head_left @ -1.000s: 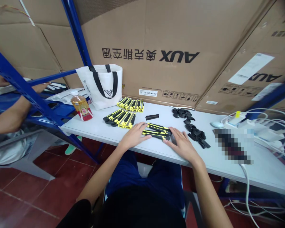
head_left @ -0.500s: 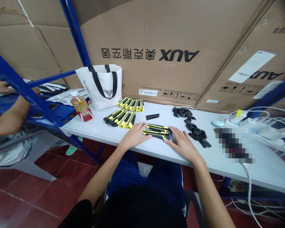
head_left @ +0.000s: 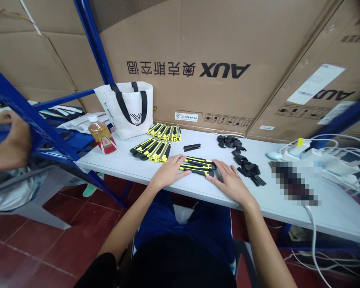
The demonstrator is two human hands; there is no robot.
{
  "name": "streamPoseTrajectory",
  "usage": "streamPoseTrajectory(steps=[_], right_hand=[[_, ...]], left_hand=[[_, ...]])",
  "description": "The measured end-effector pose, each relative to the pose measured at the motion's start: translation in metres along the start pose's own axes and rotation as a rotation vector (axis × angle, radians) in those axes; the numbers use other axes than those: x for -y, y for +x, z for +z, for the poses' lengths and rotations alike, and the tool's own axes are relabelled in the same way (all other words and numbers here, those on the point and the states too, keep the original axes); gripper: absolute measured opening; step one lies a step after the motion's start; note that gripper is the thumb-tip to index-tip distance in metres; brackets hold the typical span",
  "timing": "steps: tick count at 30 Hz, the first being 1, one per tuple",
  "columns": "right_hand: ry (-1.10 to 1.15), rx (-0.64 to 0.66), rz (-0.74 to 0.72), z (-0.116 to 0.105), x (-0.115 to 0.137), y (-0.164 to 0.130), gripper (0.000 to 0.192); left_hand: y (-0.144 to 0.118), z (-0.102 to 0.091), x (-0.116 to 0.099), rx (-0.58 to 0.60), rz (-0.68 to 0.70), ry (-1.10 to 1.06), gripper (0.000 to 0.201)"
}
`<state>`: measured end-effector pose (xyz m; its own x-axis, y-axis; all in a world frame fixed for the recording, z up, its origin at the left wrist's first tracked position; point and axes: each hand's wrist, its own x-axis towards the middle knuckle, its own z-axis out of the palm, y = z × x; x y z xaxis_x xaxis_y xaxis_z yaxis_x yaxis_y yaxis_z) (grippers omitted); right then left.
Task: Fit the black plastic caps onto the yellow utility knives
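- Hands lie flat on the white table (head_left: 132, 162). The left hand (head_left: 169, 173) has its fingers spread and rests on the left end of a small pile of yellow and black knives (head_left: 198, 166). It holds nothing.
- The right hand (head_left: 229, 181) is flat and open too, with its fingertips touching the right end of the same pile, near the table's front edge.
- Big letters "AUX" are printed upside down on the brown box (head_left: 198, 60) behind the table, with Chinese signs next to them. A second box (head_left: 312, 88) on the right shows "AUX" again and has a white sticker too small to read.
- A white bag (head_left: 127, 106) with black straps has a small black mark on its front. A drink bottle (head_left: 102, 135) with a red label stands beside it, close to the table's left edge.
- Two more groups of knives (head_left: 159, 142) lie behind the left hand, with open table in front of them.
- Black parts (head_left: 246, 164) lie in a heap just right of the right hand.
- White cables (head_left: 333, 156) fill the far right of the table.
- Another person's arm (head_left: 9, 144) shows at the left, behind a blue rack (head_left: 33, 116).
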<state>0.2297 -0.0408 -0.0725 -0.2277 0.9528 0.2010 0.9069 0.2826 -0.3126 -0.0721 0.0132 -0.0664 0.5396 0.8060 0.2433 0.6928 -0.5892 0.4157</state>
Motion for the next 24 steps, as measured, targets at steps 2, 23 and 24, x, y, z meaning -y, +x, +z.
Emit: streamPoseTrajectory(steps=[2, 23, 24], right_hand=[[0.006, -0.002, -0.001, 0.0000, 0.0000, -0.0002, 0.079], [0.002, 0.002, 0.005, -0.0003, 0.0004, 0.0002, 0.079], [0.003, 0.000, 0.004, -0.0001, 0.0001, 0.0001, 0.080]], left_hand=[[0.0001, 0.0000, -0.0001, -0.002, 0.002, -0.001, 0.072], [0.0005, -0.0004, -0.0010, 0.000, -0.005, -0.002, 0.073], [0.0005, -0.0008, -0.0015, -0.001, -0.005, -0.004, 0.073]])
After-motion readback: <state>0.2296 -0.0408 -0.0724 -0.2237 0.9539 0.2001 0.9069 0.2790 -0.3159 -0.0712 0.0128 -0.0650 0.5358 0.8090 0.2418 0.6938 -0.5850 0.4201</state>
